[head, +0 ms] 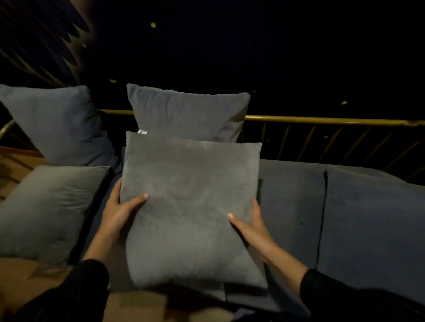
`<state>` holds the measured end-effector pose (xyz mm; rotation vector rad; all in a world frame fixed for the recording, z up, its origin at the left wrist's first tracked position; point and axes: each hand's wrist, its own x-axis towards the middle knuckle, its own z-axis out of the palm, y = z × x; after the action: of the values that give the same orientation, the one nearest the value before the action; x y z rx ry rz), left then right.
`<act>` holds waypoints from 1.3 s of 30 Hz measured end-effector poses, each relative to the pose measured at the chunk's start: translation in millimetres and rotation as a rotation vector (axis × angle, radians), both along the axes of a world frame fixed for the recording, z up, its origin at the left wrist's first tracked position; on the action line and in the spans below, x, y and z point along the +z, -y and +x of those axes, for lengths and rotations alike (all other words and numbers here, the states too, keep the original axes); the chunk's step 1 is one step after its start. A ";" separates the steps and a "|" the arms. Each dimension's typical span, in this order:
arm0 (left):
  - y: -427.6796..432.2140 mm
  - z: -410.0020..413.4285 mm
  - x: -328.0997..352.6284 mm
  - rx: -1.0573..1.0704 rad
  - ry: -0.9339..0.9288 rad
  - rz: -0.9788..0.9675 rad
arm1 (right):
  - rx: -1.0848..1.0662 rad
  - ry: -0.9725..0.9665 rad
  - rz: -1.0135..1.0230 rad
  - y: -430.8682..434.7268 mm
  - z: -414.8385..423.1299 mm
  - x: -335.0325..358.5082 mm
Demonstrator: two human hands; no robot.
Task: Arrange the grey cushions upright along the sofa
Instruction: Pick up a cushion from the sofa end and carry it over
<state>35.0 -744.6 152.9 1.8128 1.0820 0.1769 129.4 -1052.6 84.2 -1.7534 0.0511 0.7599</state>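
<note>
I hold a grey square cushion (191, 206) over the sofa seat, tilted towards me. My left hand (121, 210) grips its left edge, thumb on the front. My right hand (252, 226) grips its right edge the same way. Behind it a blue-grey cushion (189, 112) stands upright against the gold back rail. Another blue-grey cushion (57, 124) leans upright in the far left corner. A grey cushion (44, 209) lies flatter at the left end of the sofa.
The sofa seat (357, 214) is blue-grey, with a seam between its pads at the right. A gold metal rail (327, 122) with thin spokes runs along the back. Wooden floor (16, 282) shows at the lower left. The background is dark.
</note>
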 end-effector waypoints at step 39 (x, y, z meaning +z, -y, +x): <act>545.4 360.8 -218.7 -0.559 -0.483 -0.104 | -0.366 -0.087 -0.693 525.7 249.9 -127.4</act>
<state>395.8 -1290.0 -65.8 2.0378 0.8323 -0.6667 379.3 -1578.3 -43.2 -2.2648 0.7499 0.5772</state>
